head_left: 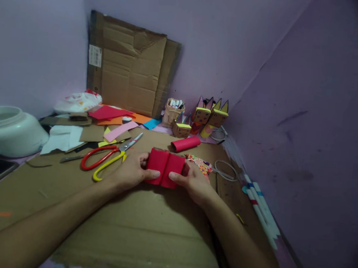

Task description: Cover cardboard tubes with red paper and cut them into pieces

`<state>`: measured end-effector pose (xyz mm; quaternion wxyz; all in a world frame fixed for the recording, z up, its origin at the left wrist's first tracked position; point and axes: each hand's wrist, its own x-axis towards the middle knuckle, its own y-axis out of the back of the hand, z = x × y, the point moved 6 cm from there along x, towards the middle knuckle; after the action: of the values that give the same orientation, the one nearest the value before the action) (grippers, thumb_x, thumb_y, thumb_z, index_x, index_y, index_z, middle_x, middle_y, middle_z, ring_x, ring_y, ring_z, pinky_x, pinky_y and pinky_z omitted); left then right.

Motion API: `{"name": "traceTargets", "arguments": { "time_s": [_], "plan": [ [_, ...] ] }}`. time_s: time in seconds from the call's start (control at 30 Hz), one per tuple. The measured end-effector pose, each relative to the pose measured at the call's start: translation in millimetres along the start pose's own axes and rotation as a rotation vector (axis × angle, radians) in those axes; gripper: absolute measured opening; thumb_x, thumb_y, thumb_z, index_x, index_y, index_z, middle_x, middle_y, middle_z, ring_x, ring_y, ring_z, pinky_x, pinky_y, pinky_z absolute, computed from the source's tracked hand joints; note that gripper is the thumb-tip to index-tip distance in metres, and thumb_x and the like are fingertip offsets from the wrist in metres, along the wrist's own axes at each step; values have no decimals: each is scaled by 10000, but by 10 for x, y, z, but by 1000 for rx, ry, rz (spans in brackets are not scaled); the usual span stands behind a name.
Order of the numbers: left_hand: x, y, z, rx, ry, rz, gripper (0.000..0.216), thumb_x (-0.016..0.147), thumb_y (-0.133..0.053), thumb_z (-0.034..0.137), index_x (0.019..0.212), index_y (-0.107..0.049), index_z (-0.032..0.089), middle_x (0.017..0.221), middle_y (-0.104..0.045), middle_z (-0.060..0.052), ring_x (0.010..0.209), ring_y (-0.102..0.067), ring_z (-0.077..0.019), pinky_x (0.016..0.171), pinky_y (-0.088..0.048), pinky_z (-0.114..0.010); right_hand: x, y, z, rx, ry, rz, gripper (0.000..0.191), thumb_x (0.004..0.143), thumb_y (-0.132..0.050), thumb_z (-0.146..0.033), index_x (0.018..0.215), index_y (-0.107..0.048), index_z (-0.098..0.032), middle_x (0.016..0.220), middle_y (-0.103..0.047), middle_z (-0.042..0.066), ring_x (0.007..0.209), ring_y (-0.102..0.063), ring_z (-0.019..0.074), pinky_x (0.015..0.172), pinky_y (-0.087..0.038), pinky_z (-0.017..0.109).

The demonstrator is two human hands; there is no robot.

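A small red paper-covered piece (166,168), with a fold or seam down its middle, is held upright between both hands just over the cardboard. My left hand (136,168) grips its left side, thumb on the front face. On the right edge my right hand (194,180) is closed the same way, its thumb also on the front. Brown cardboard shows along the piece's top; its back is hidden. Just behind lies a red paper tube (185,144). Scissors (116,152) with one red and one yellow handle lie open left of my left hand.
Cardboard animal figures (211,116) and a marker holder (171,115) stand at the back. Coloured paper (111,113) and a utility knife (73,158) lie left, near a white pot (13,132). Markers (261,213) line the right wall. Cardboard sheets (128,65) lean behind.
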<state>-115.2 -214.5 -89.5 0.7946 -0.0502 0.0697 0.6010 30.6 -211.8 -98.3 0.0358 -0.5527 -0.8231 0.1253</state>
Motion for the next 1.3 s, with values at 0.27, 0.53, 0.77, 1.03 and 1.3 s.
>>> {"name": "traceTargets", "arguments": {
  "time_s": [0.27,0.53,0.77,1.03,1.3],
  "plan": [
    [146,91,-116,218,-191,121,469,554,-748,231,1016,-680,182,959,-723,-34,946,-633,-260,898,-472,-402,91,26,89,-167,154,37,393,570,-778,-172,918,-605,-229,995,-673,4,975,-594,217,962,-416,393],
    [162,102,-147,264,-198,111,476,591,-727,196,1064,-675,176,991,-727,-41,938,-645,-235,867,-493,-355,91,15,153,-178,143,-2,344,638,-733,-197,941,-584,-258,997,-679,-1,967,-607,216,960,-425,404],
    [152,95,-153,309,-171,94,414,611,-711,203,1024,-691,181,924,-731,-17,874,-653,-219,816,-501,-319,90,-2,140,-185,138,5,343,630,-711,-160,934,-584,-258,981,-681,-6,964,-605,218,956,-423,400],
    [157,101,-162,445,-171,119,317,619,-679,218,931,-697,163,798,-712,-2,787,-642,-222,718,-494,-296,90,10,137,-203,134,37,364,612,-693,-99,935,-599,-238,973,-675,-1,927,-599,214,947,-419,388],
    [-64,32,121,681,-174,210,333,684,-645,378,933,-661,158,775,-682,-45,695,-602,-219,621,-429,-287,14,-43,54,-90,121,45,428,696,-725,-330,1082,-567,-232,1058,-671,49,980,-614,249,886,-468,382]
  ]
}}
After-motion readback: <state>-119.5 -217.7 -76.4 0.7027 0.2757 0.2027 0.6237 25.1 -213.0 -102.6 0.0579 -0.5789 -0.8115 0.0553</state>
